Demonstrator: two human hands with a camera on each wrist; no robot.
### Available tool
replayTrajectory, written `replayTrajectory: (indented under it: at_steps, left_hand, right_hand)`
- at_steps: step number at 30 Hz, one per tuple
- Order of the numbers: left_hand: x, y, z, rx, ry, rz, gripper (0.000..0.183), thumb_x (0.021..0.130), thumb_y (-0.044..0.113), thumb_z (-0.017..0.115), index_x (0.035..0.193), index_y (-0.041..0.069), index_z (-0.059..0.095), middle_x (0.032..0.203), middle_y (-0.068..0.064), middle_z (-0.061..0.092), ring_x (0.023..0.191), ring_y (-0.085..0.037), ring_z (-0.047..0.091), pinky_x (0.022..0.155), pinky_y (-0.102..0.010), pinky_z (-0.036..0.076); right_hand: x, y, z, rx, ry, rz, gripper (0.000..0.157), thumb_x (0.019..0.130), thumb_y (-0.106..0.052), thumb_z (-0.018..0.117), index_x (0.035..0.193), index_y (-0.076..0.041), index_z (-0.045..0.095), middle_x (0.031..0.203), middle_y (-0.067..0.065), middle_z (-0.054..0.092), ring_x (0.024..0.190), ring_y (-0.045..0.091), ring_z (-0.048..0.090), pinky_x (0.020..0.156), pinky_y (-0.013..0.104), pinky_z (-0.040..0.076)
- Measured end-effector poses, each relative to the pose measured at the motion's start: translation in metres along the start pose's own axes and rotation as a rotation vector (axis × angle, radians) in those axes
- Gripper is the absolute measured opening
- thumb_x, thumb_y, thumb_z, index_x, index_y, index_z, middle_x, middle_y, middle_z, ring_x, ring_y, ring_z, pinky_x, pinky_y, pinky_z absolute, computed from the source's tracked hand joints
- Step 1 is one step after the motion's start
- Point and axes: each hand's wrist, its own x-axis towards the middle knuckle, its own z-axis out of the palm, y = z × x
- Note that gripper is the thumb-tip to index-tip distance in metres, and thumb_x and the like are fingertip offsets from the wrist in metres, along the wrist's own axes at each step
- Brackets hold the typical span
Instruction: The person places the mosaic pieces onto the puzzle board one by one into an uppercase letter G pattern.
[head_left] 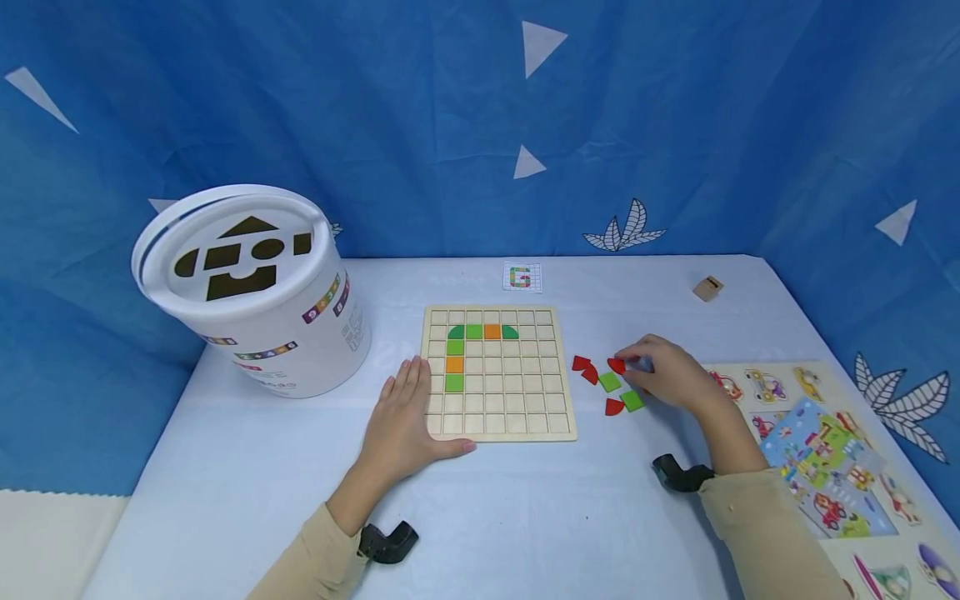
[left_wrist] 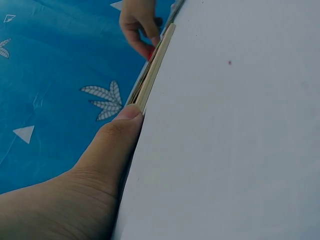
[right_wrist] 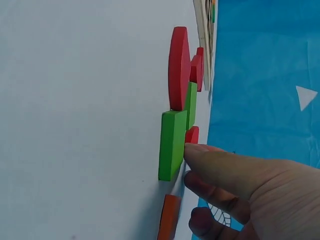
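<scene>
A wooden grid board lies flat on the table, with green and orange tiles forming a bent line at its upper left. My left hand rests against the board's lower left corner, fingers straight along its left side and thumb at its front edge. To the right of the board, my right hand pinches a red quarter-circle tile between thumb and fingertips. Beside it lie green square tiles and more red quarter-circle tiles. An orange tile shows in the right wrist view.
A large white bucket with shaped slots in its lid stands at the left. Behind the board lies a small pattern card. A small brown piece sits at the back right, and picture puzzle boards cover the right side.
</scene>
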Motion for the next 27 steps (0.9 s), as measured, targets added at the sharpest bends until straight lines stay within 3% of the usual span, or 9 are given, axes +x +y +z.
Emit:
replayTrajectory:
  at_steps: [4, 9, 16, 22, 27]
  left_hand:
    - [0.0, -0.0004, 0.0005, 0.002, 0.003, -0.001, 0.14, 0.061, 0.084, 0.07, 0.157, -0.002, 0.014, 0.166, -0.016, 0.012, 0.156, -0.03, 0.008, 0.126, -0.05, 0.011]
    - [0.0002, -0.0013, 0.0013, -0.004, 0.005, -0.001, 0.141, 0.061, 0.084, 0.07, 0.157, -0.002, 0.015, 0.167, -0.016, 0.012, 0.156, -0.03, 0.009, 0.126, -0.051, 0.011]
    - [0.0005, -0.0012, 0.0015, -0.004, 0.001, -0.006, 0.141, 0.06, 0.083, 0.071, 0.157, -0.001, 0.014, 0.167, -0.015, 0.012, 0.156, -0.029, 0.009, 0.126, -0.051, 0.011]
    - [0.0002, -0.0012, 0.0015, -0.01, 0.004, -0.002, 0.14, 0.06, 0.083, 0.071, 0.157, -0.001, 0.015, 0.167, -0.015, 0.013, 0.156, -0.029, 0.009, 0.126, -0.051, 0.012]
    - [-0.0001, -0.0012, 0.001, -0.009, 0.002, -0.002, 0.141, 0.06, 0.084, 0.07, 0.157, -0.001, 0.014, 0.167, -0.015, 0.012, 0.156, -0.029, 0.009, 0.126, -0.051, 0.011]
  right_hand:
    - [0.0008, -0.0005, 0.0005, 0.046, 0.012, 0.01, 0.034, 0.089, -0.017, 0.074, 0.121, -0.009, 0.069, 0.12, 0.016, 0.063, 0.102, 0.03, 0.057, 0.077, 0.038, 0.06]
    - [0.0024, 0.0, 0.0005, 0.116, 0.01, 0.042, 0.033, 0.086, -0.018, 0.077, 0.117, -0.009, 0.069, 0.112, 0.015, 0.064, 0.085, 0.023, 0.056, 0.063, 0.026, 0.056]
    - [0.0055, 0.0013, 0.0018, 0.178, 0.006, 0.058, 0.032, 0.084, -0.019, 0.078, 0.113, -0.01, 0.068, 0.107, 0.014, 0.064, 0.075, 0.022, 0.056, 0.06, 0.027, 0.055]
    - [0.0082, 0.0007, 0.0023, 0.191, 0.003, 0.05, 0.029, 0.086, -0.019, 0.076, 0.113, -0.011, 0.066, 0.106, 0.013, 0.063, 0.078, 0.024, 0.056, 0.059, 0.027, 0.055]
    - [0.0091, -0.0003, 0.0023, 0.202, 0.012, 0.011, 0.032, 0.091, -0.018, 0.071, 0.122, -0.014, 0.064, 0.108, 0.013, 0.061, 0.083, 0.025, 0.055, 0.057, 0.028, 0.054]
